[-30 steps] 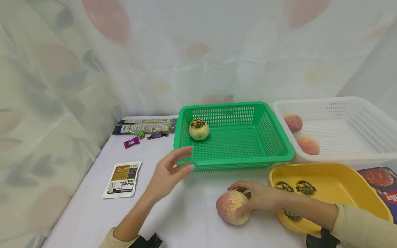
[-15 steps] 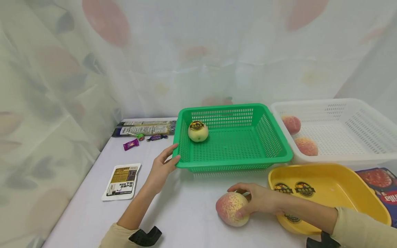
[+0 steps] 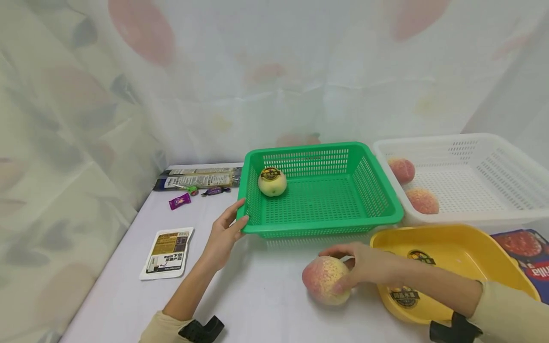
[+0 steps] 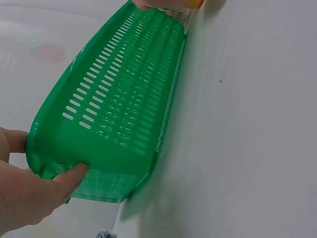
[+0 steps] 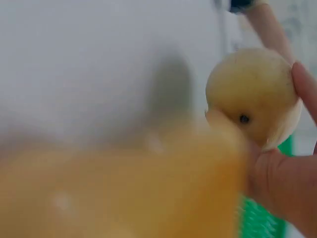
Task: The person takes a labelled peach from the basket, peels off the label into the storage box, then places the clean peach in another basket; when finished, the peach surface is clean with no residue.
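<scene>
My left hand [image 3: 220, 240] grips the near left corner of the green basket [image 3: 321, 226], thumb and fingers on either side of its rim; the left wrist view shows the thumb against the slotted wall [image 4: 54, 144]. A pale yellow peach with a dark label [image 3: 272, 183] sits inside at the left. In front of the basket, my right hand [image 3: 373, 267] holds a pink and yellow peach [image 3: 323, 281] between thumb and fingers, just over the white tabletop. The right wrist view shows this peach's pale underside [image 5: 252, 84] with a dark spot.
Right of the green basket stands a white basket [image 3: 502, 216] with two peaches. A yellow bin [image 3: 463, 257] lies under my right forearm, beside a blue package [image 3: 529, 252]. At left are a white-edged pouch [image 3: 167, 252], wrapped candies [image 3: 180, 201], a lollipop [image 3: 193, 190] and long packets [image 3: 199, 180].
My left hand has moved left from in front of the basket and taken hold of its corner. My right hand has raised the peach slightly and shifted it right.
</scene>
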{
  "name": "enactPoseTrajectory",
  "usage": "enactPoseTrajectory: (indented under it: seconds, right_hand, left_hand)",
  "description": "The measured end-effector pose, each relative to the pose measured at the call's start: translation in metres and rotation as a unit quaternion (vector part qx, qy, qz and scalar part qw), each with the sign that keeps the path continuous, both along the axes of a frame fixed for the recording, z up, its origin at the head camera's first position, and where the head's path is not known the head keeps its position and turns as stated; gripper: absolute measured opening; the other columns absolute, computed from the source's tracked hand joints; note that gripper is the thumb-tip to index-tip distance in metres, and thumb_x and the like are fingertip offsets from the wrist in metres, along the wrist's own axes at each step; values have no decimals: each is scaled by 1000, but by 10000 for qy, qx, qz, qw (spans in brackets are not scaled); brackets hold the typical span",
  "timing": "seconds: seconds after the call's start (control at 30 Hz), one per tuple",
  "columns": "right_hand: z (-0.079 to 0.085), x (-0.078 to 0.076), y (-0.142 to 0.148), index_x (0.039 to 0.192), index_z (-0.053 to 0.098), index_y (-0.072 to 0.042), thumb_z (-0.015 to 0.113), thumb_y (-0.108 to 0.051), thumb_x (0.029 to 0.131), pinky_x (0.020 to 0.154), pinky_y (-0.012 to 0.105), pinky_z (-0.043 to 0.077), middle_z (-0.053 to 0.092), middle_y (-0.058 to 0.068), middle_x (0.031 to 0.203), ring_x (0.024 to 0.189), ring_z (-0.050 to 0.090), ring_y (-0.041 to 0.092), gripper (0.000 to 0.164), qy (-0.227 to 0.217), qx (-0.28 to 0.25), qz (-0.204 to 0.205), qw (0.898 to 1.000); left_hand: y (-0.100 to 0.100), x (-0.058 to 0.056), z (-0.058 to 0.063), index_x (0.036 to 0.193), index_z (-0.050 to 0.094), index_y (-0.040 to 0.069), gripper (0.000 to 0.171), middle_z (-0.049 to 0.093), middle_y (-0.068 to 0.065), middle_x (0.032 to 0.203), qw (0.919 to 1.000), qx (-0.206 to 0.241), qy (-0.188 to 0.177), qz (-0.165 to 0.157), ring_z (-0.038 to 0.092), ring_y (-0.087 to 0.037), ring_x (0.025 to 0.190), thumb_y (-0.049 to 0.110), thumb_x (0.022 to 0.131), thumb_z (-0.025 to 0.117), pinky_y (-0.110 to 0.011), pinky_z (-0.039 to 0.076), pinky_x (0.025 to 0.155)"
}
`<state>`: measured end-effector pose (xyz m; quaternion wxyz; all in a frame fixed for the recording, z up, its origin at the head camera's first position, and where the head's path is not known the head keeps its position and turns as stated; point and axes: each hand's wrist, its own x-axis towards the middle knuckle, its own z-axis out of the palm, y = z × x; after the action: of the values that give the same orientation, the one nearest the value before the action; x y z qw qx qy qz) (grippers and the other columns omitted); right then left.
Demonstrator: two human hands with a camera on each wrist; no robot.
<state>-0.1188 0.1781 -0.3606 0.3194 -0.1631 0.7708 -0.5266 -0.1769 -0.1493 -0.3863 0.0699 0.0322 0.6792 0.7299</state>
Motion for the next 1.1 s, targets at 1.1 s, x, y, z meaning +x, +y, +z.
enactPoseTrajectory:
  seconds: [1.1]
  right_hand:
    - [37, -166, 283, 143, 6, 17, 55, -24, 98, 89, 53, 49, 27, 42, 136, 104, 58, 27, 78, 784, 1962, -1288, 9689]
  left_hand:
    - [-5, -1, -8, 148, 33, 9, 53, 25, -19, 150, 9996, 250, 67, -127, 37, -37, 131, 7, 99, 51, -30, 49, 91]
